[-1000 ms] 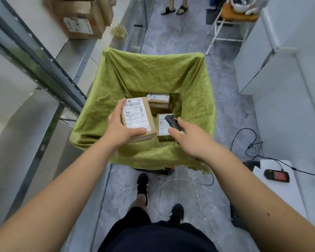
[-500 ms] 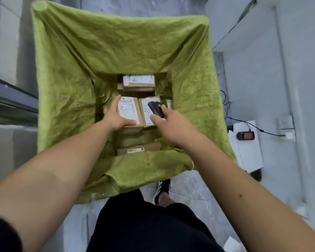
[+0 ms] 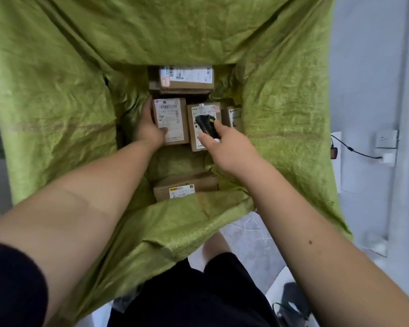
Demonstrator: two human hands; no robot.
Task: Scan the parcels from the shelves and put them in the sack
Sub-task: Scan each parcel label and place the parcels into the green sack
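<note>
A big green sack (image 3: 57, 95) fills the view, its mouth held wide. Deep inside, my left hand (image 3: 148, 128) grips a small cardboard parcel (image 3: 171, 120) with a white label, thumb on its near edge, fingers along its left side. The parcel sits low among the others, beside a second labelled parcel (image 3: 198, 142). My right hand (image 3: 224, 142) holds a black handheld scanner (image 3: 207, 126) just above that second parcel.
More parcels lie in the sack: one at the back (image 3: 187, 77), one at the right (image 3: 233, 116), one near the front (image 3: 184, 187). A white wall with a socket and plugged cable (image 3: 385, 147) stands to the right. Grey floor (image 3: 248, 234) shows below the sack.
My head has leaned in over the sack, so it fills the view. My left hand has lowered the parcel from above the sack's mouth down to the parcels inside; my right hand followed with the scanner.
</note>
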